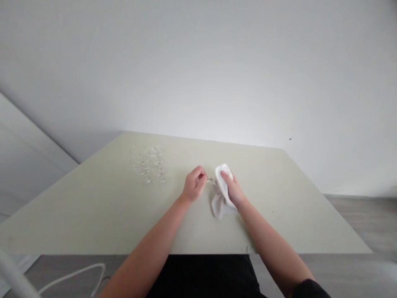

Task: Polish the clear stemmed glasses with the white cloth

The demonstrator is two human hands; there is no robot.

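My left hand (195, 183) is closed around one end of a clear stemmed glass (209, 180), whose thin stem shows between my two hands. A white cloth (221, 188) covers the glass's other end, so that part is hidden. My right hand (232, 188) grips this cloth, thumb on top, and presses it around the glass. The cloth's loose end hangs down toward the tabletop. Left of my hands, several clear glasses (148, 162) stand close together on the table; their outlines are faint.
The pale green table (93, 215) reaches back to a white wall (198, 74). Its near edge lies just in front of my body. Below at the left, a white cable (77, 272) runs near a white post (14, 275). Grey flooring (366, 223) shows at the right.
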